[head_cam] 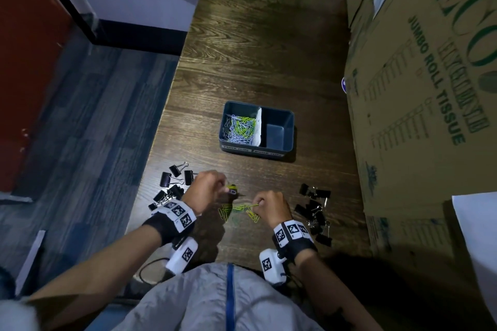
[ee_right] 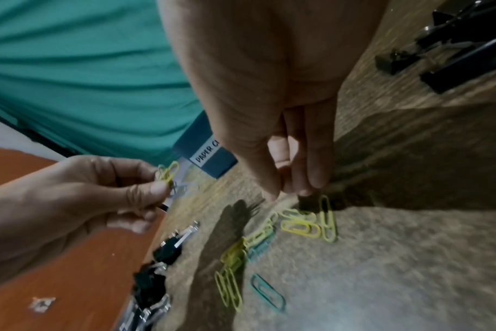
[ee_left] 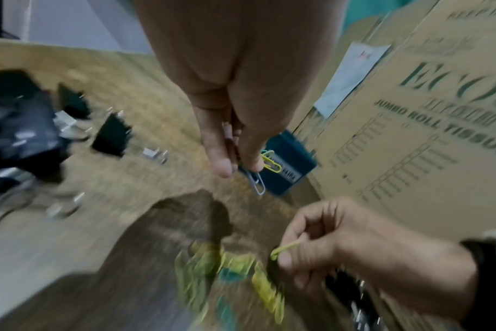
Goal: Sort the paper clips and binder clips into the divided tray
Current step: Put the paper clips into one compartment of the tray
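A dark blue divided tray [head_cam: 256, 152] stands mid-table; its left compartment holds several paper clips [head_cam: 239, 126], and its right compartment [head_cam: 277, 131] shows a bare floor. My left hand [head_cam: 225, 188] pinches a small bunch of yellow and pale blue paper clips [ee_left: 269, 164], lifted off the table. Just right of it, my right hand [head_cam: 257, 205] pinches one yellow paper clip [ee_left: 286, 247] above a loose heap of yellow and green paper clips [head_cam: 236, 211]. Black binder clips lie in two piles, left [head_cam: 172, 183] and right [head_cam: 314, 209].
A large cardboard box [head_cam: 419, 88] printed "JUMBO ROLL TISSUE" walls off the table's right side. The table's left edge [head_cam: 150, 169] drops to a blue-grey floor. The tray's front wall carries labels, one reading "PAPER CL" [ee_right: 208, 153].
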